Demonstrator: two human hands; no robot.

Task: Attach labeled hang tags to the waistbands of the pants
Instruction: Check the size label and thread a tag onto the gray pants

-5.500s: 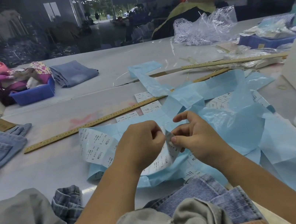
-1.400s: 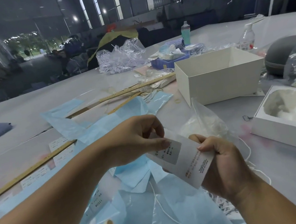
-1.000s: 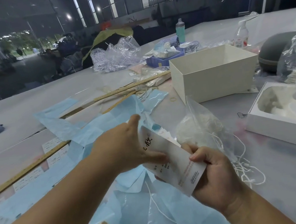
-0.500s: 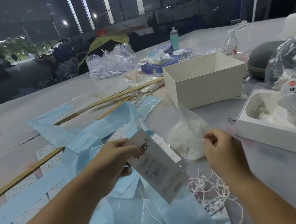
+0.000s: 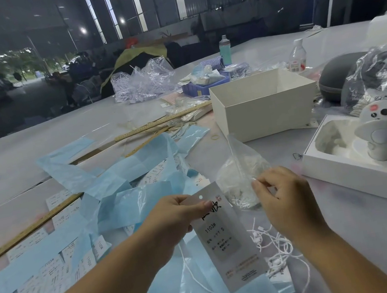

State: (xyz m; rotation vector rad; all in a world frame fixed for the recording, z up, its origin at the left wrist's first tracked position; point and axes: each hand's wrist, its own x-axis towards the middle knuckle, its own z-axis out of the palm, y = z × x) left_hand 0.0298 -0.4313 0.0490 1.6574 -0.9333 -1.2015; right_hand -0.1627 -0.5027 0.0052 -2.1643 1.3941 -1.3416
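— Head view: how do your arms sit?

— Both forearms reach forward over the pale grey tabletop [image 5: 357, 259]. Your left hand [image 5: 173, 220] is raised, its thumb and fingers pinching the top edge of a long white paper hang tag with black print and a punched hole [image 5: 223, 240]. The tag hangs tilted, lower end toward you.

— And your right?

— Your right hand [image 5: 284, 197] is just beside the tag, fingers curled, thumb and forefinger pinched at the clear plastic bag of white strings [image 5: 240, 177]. Whether they grip the bag itself or a string, I cannot tell.

— What lies beneath?

— Loose white cords with small fasteners [image 5: 274, 247] are spread on crumpled light blue plastic sheets [image 5: 130, 202], with white printed label sheets [image 5: 43, 274] under them. A long wooden ruler [image 5: 30, 228] lies left; an open cream cardboard box [image 5: 264, 102] stands beyond.
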